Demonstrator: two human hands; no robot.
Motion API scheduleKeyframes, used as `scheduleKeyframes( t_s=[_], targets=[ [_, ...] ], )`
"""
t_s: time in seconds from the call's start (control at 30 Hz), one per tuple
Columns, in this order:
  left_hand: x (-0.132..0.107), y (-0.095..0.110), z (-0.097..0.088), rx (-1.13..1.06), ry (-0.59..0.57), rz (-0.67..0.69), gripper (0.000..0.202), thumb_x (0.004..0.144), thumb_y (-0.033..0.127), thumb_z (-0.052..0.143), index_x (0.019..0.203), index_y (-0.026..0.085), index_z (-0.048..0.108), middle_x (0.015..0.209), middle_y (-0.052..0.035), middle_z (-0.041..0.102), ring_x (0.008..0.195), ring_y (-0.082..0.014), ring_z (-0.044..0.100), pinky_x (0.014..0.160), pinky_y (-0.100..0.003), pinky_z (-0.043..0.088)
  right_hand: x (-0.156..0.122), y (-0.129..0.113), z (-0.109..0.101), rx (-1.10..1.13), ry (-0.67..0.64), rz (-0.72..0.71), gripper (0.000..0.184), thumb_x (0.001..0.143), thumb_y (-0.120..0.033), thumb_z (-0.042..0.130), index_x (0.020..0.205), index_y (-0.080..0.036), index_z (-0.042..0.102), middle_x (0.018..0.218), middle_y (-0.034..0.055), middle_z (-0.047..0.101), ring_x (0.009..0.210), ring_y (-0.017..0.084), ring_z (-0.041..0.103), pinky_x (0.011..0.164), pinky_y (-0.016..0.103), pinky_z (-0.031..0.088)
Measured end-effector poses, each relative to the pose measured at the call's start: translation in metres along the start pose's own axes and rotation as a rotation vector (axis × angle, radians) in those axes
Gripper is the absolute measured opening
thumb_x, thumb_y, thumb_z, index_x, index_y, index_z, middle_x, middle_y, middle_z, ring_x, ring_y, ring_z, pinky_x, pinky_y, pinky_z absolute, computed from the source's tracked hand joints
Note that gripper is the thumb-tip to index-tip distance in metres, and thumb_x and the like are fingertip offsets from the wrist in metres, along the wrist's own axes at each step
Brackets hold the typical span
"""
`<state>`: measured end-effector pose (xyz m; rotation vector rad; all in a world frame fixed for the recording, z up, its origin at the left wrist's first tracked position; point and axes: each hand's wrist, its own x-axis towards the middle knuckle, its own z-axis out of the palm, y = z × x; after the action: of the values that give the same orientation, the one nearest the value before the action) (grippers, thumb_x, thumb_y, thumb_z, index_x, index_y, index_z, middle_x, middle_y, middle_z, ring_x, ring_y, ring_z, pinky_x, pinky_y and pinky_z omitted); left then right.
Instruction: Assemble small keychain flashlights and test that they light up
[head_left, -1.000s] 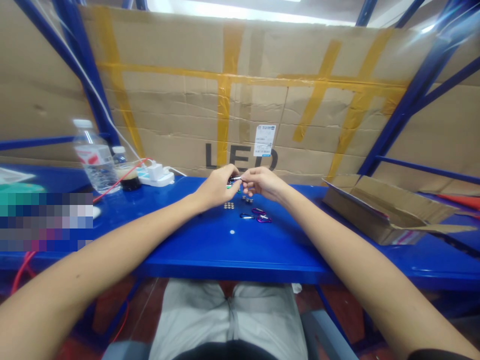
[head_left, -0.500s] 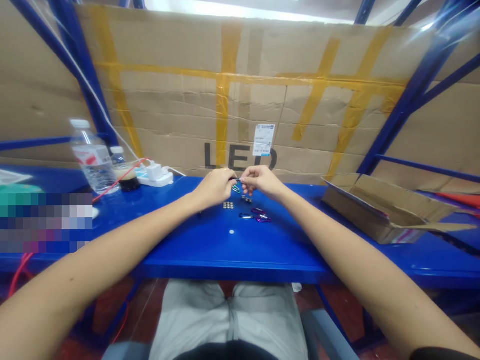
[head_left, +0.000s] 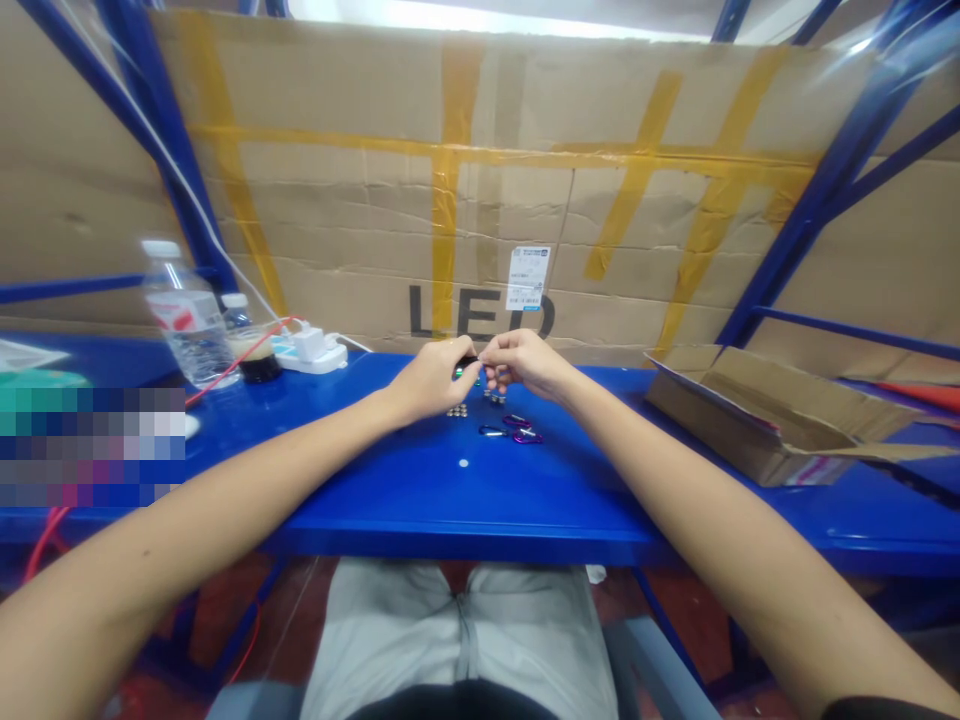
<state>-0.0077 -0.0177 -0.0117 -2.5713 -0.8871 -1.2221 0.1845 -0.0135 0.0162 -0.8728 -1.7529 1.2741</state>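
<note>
Above the middle of the blue table (head_left: pixel 420 490), my left hand (head_left: pixel 429 380) pinches a small dark thing (head_left: pixel 466 362) between thumb and fingers. My right hand (head_left: pixel 531 362) meets it from the other side, its thumb and forefinger pinched at the thing's end. What kind of thing it is, I cannot make out. Small metal pieces (head_left: pixel 495 398) stand below my right hand, and more metal pieces (head_left: pixel 459 411) lie below my left. Nearer me rest a dark blue carabiner (head_left: pixel 493 431) and two purple carabiners (head_left: pixel 528 437). Something green (head_left: pixel 478 381) shows partly behind my fingers.
An open cardboard box (head_left: pixel 780 460) sits at the right. At the left stand a water bottle (head_left: pixel 184 325), a bottle of dark liquid (head_left: pixel 259 365) and a white power strip (head_left: pixel 322 355) with a red cable. A large taped carton (head_left: pixel 360 220) forms the back wall.
My left thumb has shifted up and toward my right fingertips, covering more of the small dark thing. The carabiners on the table have not moved.
</note>
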Motion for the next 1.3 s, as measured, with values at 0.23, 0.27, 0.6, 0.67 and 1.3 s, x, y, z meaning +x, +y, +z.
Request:
scheduleKeyframes(
  t_s=[0.23,0.27,0.6,0.67,1.3],
  targets=[
    [0.001,-0.004,0.002,0.036,-0.012,0.102,0.012,0.094,0.014,0.047,0.094,0.017,0.059,0.087,-0.0073,0.066,0.083,-0.0203,0.062,0.077,-0.035,0.051,0.002,0.004,-0.005,0.044,-0.026,0.061,0.017,0.074,-0.019,0.073,0.064,-0.014,0.061,0.055,0.0035,0.060,0.047,0.013,0.058,0.045,0.025,0.047],
    [0.001,-0.005,0.002,0.034,-0.001,0.114,0.012,0.094,0.013,0.048,0.094,0.017,0.059,0.088,-0.0072,0.066,0.085,-0.0204,0.062,0.078,-0.036,0.051,0.002,0.004,-0.005,0.068,-0.036,0.073,0.017,0.074,-0.019,0.073,0.064,-0.014,0.060,0.055,0.0031,0.059,0.047,0.012,0.057,0.045,0.025,0.047],
    [0.005,-0.006,0.002,-0.036,0.075,0.096,0.011,0.089,0.009,0.057,0.089,0.018,0.064,0.090,-0.0048,0.071,0.086,-0.0186,0.065,0.081,-0.034,0.052,0.005,0.007,-0.009,0.242,-0.082,0.211,0.010,0.076,-0.019,0.067,0.070,-0.012,0.063,0.059,0.0020,0.059,0.050,0.011,0.054,0.047,0.024,0.043],
    [0.005,-0.007,0.002,-0.054,0.084,0.106,0.011,0.088,0.009,0.057,0.088,0.017,0.064,0.090,-0.0050,0.071,0.087,-0.0184,0.065,0.081,-0.033,0.052,0.006,0.007,-0.009,0.259,-0.070,0.239,0.011,0.076,-0.019,0.067,0.070,-0.012,0.062,0.059,0.0023,0.060,0.050,0.011,0.054,0.048,0.024,0.043],
    [0.001,-0.011,0.000,0.073,0.042,0.225,0.020,0.100,0.018,0.044,0.092,0.019,0.062,0.094,-0.0078,0.070,0.091,-0.0192,0.061,0.081,-0.034,0.051,0.006,0.005,-0.009,0.314,-0.064,0.308,0.015,0.079,-0.015,0.064,0.066,-0.015,0.057,0.053,0.0003,0.056,0.047,0.009,0.048,0.047,0.022,0.041]
  ],
)
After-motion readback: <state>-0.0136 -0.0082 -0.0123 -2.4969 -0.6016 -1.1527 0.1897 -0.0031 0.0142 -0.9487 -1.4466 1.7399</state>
